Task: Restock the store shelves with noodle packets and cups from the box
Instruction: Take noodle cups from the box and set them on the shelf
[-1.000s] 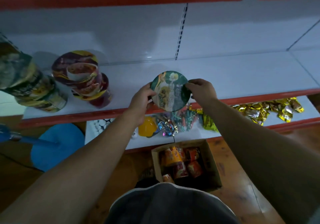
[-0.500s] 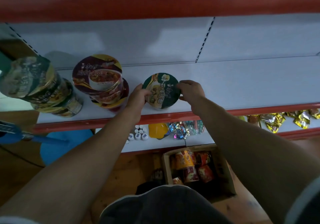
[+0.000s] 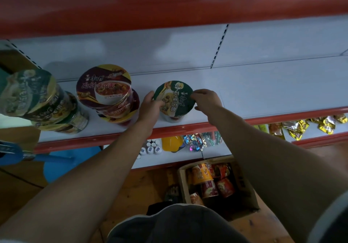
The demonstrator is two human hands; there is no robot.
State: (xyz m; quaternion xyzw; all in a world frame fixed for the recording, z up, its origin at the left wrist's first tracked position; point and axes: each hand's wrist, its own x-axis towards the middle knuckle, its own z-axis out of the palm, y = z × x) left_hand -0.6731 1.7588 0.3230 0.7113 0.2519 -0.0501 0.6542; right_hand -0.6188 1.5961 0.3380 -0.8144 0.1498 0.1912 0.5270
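Since a second ago the green-lidded noodle cup [image 3: 174, 99] has come down from in front of the shelf edge onto the white shelf [image 3: 263, 94], near its red front lip. The left hand [image 3: 150, 107] and right hand [image 3: 205, 99] pinch its rim from either side with curled fingers, probably to set it upright and square. The purple cup stack [image 3: 107, 94] stands just beside the left hand, crowding it, while the box [image 3: 243, 184] below holds more cups.
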